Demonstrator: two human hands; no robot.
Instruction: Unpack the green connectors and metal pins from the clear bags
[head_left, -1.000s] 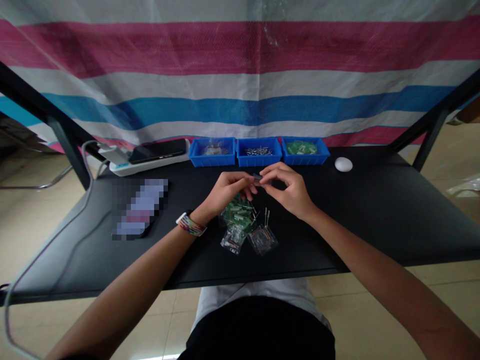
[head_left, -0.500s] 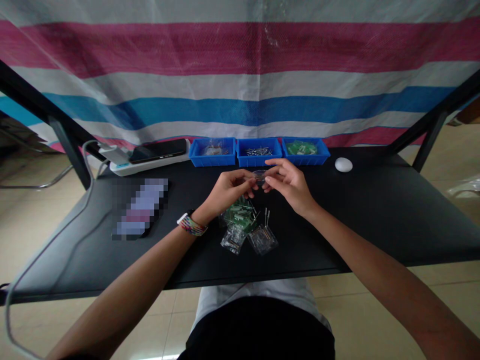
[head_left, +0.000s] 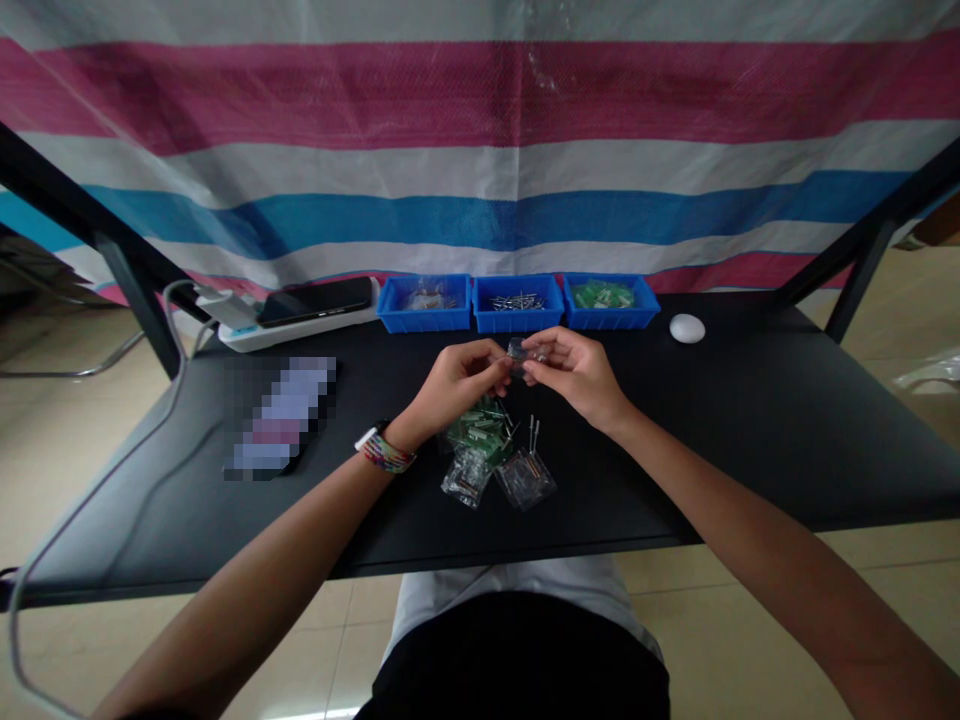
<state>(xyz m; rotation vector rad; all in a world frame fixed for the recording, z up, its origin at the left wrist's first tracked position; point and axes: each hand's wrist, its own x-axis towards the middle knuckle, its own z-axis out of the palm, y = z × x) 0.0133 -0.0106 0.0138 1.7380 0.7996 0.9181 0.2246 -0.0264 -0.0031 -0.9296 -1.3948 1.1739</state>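
Black tabletop (head_left: 750,430); L hand (head_left: 463,380) & R hand (head_left: 579,375) nearly closed, pinching clear plastic pc. (head_left: 516,349)

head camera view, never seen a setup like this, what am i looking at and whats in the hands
No machine: just a person's bare left hand and right hand, filmed by a camera worn on the head, looking forward and down. Both hands pinch a small clear plastic piece, too small to make out fully. On the black table below them lie a green pile and two clear packets. Behind stand three blue bins, with a white power strip to their left and a white egg-shaped object to their right.
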